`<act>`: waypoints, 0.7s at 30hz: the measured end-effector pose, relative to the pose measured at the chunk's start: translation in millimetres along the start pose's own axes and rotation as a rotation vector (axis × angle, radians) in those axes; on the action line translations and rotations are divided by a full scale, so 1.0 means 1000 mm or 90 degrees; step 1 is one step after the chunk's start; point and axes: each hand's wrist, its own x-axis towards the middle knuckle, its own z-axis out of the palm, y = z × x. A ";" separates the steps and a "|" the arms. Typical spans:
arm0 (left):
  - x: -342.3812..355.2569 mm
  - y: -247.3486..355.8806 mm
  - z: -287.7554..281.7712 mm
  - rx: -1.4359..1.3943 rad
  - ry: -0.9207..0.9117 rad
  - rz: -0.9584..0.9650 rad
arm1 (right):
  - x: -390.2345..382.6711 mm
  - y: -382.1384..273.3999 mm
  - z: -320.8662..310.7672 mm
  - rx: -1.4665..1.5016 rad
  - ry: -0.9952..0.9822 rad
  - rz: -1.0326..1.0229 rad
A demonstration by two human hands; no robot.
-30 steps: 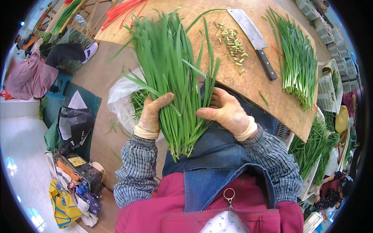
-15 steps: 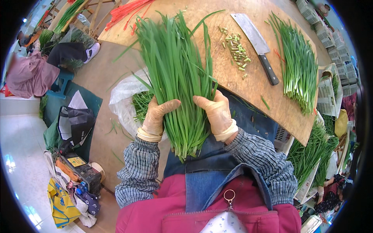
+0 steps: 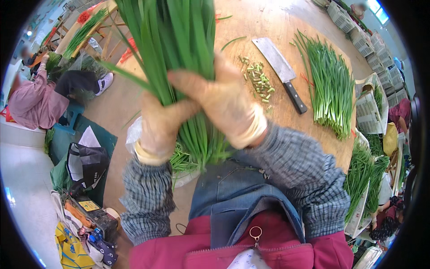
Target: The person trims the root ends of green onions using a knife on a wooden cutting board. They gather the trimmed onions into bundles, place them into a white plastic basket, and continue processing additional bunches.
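Note:
Both gloved hands are wrapped around a thick bunch of garlic chives (image 3: 179, 49), lifted upright in front of me, with its cut ends down above my lap. My left hand (image 3: 159, 123) closes on the bunch from the left. My right hand (image 3: 228, 101) grips it from the right, its thumb crossing over the front. Both are a little smeared by motion. On the wooden board (image 3: 251, 22) to the right lie a cleaver (image 3: 275, 62) with a black handle, a scatter of chopped stem ends (image 3: 260, 83) and another chive bunch (image 3: 331, 80).
Below my left hand, a white plastic bag (image 3: 134, 133) holds loose greens. Crates of chives (image 3: 360, 175) stand at the right, with stacked white crates (image 3: 365, 40) behind. A person in pink (image 3: 38, 101) sits at the left. Black bag (image 3: 87, 163) lies on the floor.
The chive bunch has been raised toward me and tilted up. My hands have moved closer together, from thumbs resting on its front to a wrapped grip around it.

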 end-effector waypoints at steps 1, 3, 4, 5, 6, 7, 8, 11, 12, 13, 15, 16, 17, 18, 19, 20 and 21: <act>0.016 0.013 0.002 -0.005 0.007 0.050 | 0.017 -0.007 0.001 -0.082 0.010 -0.072; 0.054 0.038 0.005 0.003 -0.025 0.149 | 0.057 -0.033 -0.003 -0.104 -0.032 -0.155; 0.073 0.047 0.005 0.021 -0.059 0.194 | 0.073 -0.044 -0.006 -0.171 -0.020 -0.216; 0.093 0.045 0.007 0.010 -0.069 0.213 | 0.084 -0.055 -0.013 -0.078 -0.040 -0.142; 0.110 0.045 0.008 0.004 -0.078 0.233 | 0.093 -0.066 -0.018 0.019 -0.062 -0.067; 0.122 0.045 0.009 0.050 -0.086 0.271 | 0.102 -0.068 -0.024 -0.015 -0.060 -0.081; 0.138 0.035 0.013 0.026 -0.138 0.300 | 0.112 -0.064 -0.036 -0.058 -0.051 -0.089; 0.160 0.022 0.016 0.027 -0.092 0.191 | 0.137 -0.038 -0.063 -0.281 -0.033 -0.093; 0.169 0.014 0.021 -0.012 -0.115 0.190 | 0.136 -0.039 -0.066 -0.258 -0.028 -0.086; 0.176 0.009 0.024 -0.013 -0.125 0.188 | 0.137 -0.039 -0.070 -0.215 -0.034 -0.061; 0.177 0.014 0.028 -0.012 -0.118 0.177 | 0.143 -0.045 -0.072 -0.199 -0.036 -0.030; 0.179 0.021 0.030 -0.020 -0.112 0.180 | 0.148 -0.052 -0.071 -0.190 -0.049 -0.040; 0.177 0.028 0.032 -0.029 -0.105 0.176 | 0.150 -0.056 -0.070 -0.179 -0.059 -0.046; 0.176 0.035 0.033 -0.038 -0.099 0.172 | 0.152 -0.062 -0.069 -0.169 -0.068 -0.050; 0.177 0.041 0.035 -0.027 -0.099 0.183 | 0.153 -0.069 -0.068 -0.187 -0.084 -0.047; 0.179 0.043 0.036 -0.016 -0.093 0.198 | 0.157 -0.072 -0.066 -0.201 -0.082 -0.055; 0.183 0.045 0.038 -0.006 -0.087 0.214 | 0.160 -0.075 -0.066 -0.215 -0.078 -0.064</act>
